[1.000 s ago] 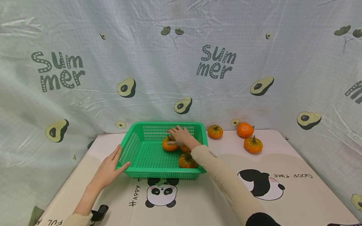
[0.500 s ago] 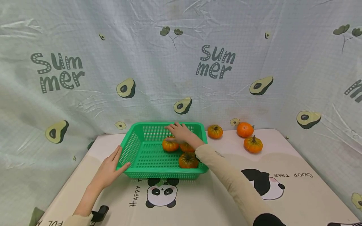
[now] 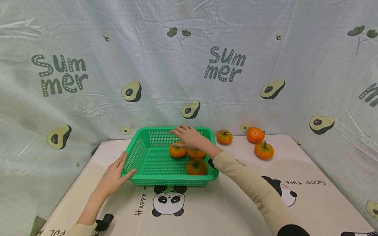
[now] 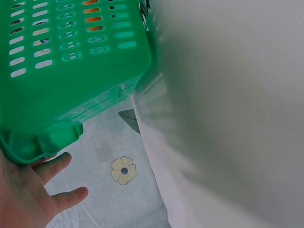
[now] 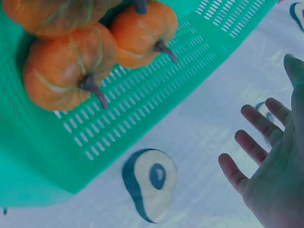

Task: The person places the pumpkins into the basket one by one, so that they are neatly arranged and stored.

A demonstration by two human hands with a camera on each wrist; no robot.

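In the head view a green plastic basket (image 3: 174, 178) holds three small orange pumpkins: one at its middle (image 3: 178, 152), one behind right (image 3: 196, 154) and one at the front right (image 3: 196, 167). My right hand (image 3: 192, 137) hovers over the rear pumpkins, fingers spread and holding nothing; the right wrist view has its palm (image 5: 275, 166) apart from the pumpkins (image 5: 71, 66). Against the basket's left side lies my left hand (image 3: 110, 179), its fingers straight and thumb at the front left corner. The left wrist view has its fingers (image 4: 54, 168) partly behind the rim (image 4: 33, 147).
Right of the basket, another small pumpkin (image 3: 224, 137) stands near the back edge. Farther right are a smooth orange fruit-like piece (image 3: 255, 135) and a stemmed pumpkin (image 3: 264, 150). A printed curtain (image 3: 165, 82) hangs behind the table (image 3: 224, 209).
My right hand has risen a little, and its forearm has shifted right, uncovering more of the pumpkins beneath. The left hand and basket stay in place.
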